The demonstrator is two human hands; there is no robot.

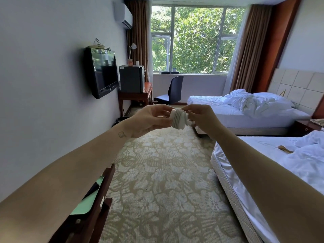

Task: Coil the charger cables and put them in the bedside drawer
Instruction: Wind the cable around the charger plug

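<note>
I hold a white charger (178,119) out in front of me at chest height, its white cable wound around the block in several tight turns. My left hand (150,118) grips the charger from the left. My right hand (201,118) pinches the cable's end against its right side. A dark wooden bedside table (306,127) stands between the two beds at the right edge; its drawer front shows a small knob and looks closed.
Two beds with white bedding stand on the right, the near bed (245,172) close to my right arm. A dark wooden rack (98,199) with a green item sits at lower left. A wall TV (103,72), desk, fridge and chair lie ahead. Patterned carpet (163,181) runs between.
</note>
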